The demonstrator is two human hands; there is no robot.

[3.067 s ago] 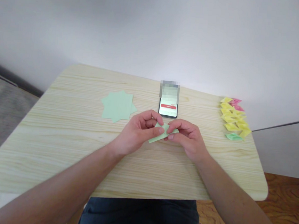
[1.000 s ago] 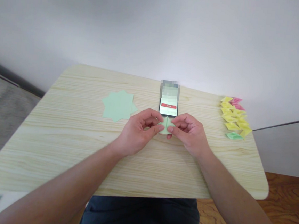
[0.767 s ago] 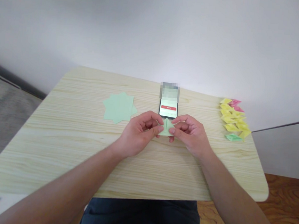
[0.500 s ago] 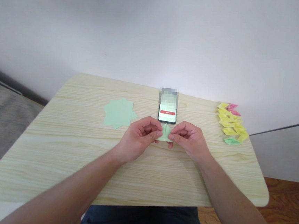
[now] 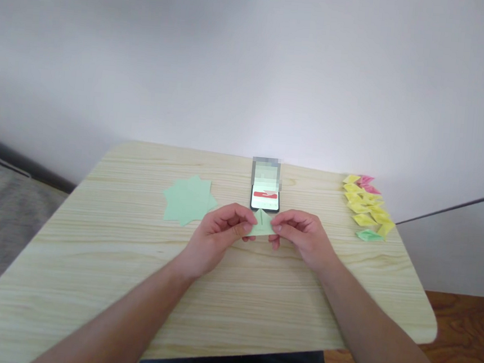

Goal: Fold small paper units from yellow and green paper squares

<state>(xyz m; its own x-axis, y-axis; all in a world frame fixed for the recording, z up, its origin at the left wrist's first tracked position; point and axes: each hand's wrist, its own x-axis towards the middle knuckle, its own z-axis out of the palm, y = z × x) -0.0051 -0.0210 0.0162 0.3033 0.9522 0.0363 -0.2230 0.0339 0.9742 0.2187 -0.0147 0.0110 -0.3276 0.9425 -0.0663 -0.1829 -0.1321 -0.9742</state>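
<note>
Though it was slanted seconds ago, the paper is now held peaked, finger-pinched by left hand and right hand. Folding's been nudged along (a bit, seemingly).

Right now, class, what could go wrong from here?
The left hand and right hand pinch the folded green paper, so an uneven pull might crease or tear it. The phone lies just beyond and could get nudged. The yellow folded pieces sit near the table's edge; a bump might scatter them.

No legible text, phone screen partly pixelated, marks on its red bar too small
</note>
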